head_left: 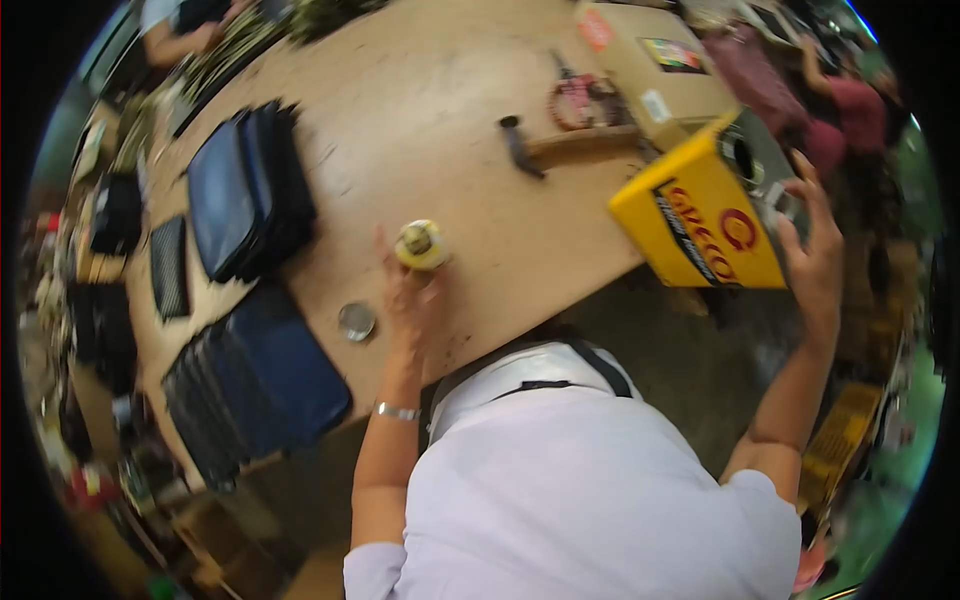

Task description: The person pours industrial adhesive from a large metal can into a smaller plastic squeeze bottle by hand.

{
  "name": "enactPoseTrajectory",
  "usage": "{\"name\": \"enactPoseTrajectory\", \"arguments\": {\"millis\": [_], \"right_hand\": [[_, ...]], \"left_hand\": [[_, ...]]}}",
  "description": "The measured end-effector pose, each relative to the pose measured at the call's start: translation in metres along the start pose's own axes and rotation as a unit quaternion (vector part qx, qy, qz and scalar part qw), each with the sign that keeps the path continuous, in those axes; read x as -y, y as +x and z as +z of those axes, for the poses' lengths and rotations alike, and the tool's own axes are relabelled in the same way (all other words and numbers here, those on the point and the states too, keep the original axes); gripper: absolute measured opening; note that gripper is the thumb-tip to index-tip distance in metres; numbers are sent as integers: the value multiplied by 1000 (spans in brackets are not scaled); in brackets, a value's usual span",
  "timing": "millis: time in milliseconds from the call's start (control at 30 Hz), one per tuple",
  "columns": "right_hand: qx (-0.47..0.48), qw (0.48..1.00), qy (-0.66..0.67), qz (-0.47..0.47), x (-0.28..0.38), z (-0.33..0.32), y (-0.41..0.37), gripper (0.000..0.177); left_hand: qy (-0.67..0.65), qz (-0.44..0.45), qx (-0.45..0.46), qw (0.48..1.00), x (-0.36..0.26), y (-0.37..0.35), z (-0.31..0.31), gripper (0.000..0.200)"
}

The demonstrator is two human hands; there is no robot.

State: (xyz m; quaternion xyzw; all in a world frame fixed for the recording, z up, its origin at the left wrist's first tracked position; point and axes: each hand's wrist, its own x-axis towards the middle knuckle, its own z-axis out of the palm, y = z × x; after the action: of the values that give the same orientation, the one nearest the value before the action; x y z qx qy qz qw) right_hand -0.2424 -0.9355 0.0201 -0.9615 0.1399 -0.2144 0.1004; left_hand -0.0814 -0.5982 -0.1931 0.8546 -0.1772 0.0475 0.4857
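My left hand (408, 300) is wrapped round a small open jar (421, 246) with a yellowish rim, standing at the table's near side. A round metal lid (357, 321) lies on the table just left of that hand. Over on the right, my right hand (815, 235) grips the top of a yellow GRECO tin (690, 215) by its metal end. The tin is tilted beside the table's right edge, and its dark round opening shows on the grey top. My right fingertips are partly blurred against the metal.
Dark blue leather-like pieces are stacked at the left, one pile (235, 195) behind another (270, 380). A cardboard box (655, 75) stands at the back right, near a curved dark-handled tool (520, 148). Other people are at the far left (185, 40) and far right (855, 105).
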Motion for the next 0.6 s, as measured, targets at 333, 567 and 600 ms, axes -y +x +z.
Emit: {"name": "enactPoseTrajectory", "arguments": {"millis": [333,567,600], "right_hand": [[-94,991,92,-27,-8,11,-11,48],[3,968,210,-139,58,6,-13,43],[58,956,247,-149,67,9,-12,46]], "left_hand": [[313,-6,-32,949,12,-26,-76,73],[131,-75,-48,987,-42,-32,-90,64],[64,3,-84,994,-61,-31,-89,63]]}}
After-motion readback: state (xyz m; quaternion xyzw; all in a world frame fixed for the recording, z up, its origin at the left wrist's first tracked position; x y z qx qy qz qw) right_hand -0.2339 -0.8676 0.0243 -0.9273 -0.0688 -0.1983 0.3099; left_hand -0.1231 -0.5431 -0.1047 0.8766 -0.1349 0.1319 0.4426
